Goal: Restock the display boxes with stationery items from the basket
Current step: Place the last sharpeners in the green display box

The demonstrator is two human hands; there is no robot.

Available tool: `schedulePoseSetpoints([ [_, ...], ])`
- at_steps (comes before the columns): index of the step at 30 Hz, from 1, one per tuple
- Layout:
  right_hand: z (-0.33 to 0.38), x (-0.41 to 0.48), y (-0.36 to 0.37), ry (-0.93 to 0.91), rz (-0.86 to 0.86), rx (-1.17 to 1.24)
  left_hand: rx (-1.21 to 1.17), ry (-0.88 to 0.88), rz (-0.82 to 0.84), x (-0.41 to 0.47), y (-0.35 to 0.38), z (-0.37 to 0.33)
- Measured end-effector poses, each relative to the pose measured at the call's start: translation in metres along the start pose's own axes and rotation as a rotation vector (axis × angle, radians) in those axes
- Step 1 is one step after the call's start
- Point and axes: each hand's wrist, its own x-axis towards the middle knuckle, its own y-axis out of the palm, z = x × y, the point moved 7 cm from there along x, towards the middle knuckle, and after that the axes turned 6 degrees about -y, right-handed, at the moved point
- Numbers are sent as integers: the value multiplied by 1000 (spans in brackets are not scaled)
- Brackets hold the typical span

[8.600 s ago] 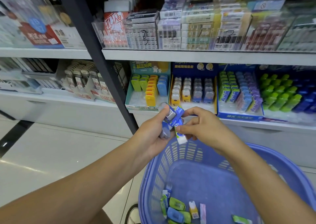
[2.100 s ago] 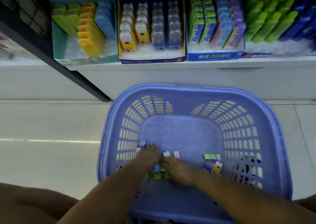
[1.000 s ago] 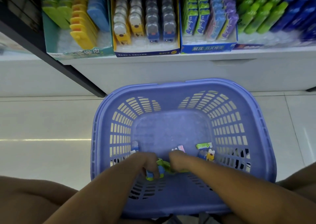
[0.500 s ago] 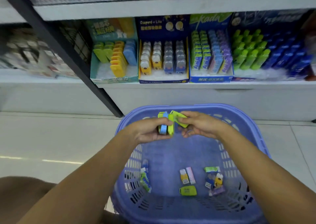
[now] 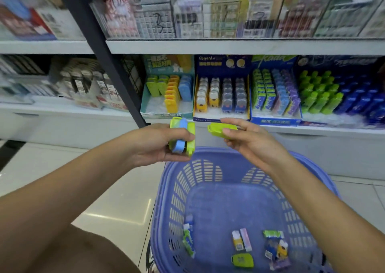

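We see the left hand (image 5: 156, 145) curled round a small stack of flat lime-green and blue plastic cases (image 5: 182, 136), held near the eleven-o'clock corner of the lilac-blue slatted plastic basket (image 5: 233, 168). The right hand (image 5: 250, 142), just apart at its three o'clock, pinches one more lime-green plastic case (image 5: 220, 130) between thumb and fingers. At twelve o'clock from the left hand stands the teal cardboard display box (image 5: 164, 114) with rows of like cases, and at six o'clock a further lime-green case (image 5: 242, 260) lies on the basket floor among small mixed packets (image 5: 241, 240).
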Motion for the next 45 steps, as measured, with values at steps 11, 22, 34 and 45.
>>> schedulePoseSetpoints([
  [11, 69, 96, 105, -598, -77, -885, 72, 171, -234, -3, -80, -27],
  [22, 15, 218, 163, -474, 42, -1375, 38, 138, -302, 8, -120, -10],
  [34, 5, 223, 168, -450, 176, -1687, 74, 241, -354, 5, -127, -21],
  [45, 13, 212, 184, -321, 250, -1776, 145, 316, -346, 9, -109, -33],
])
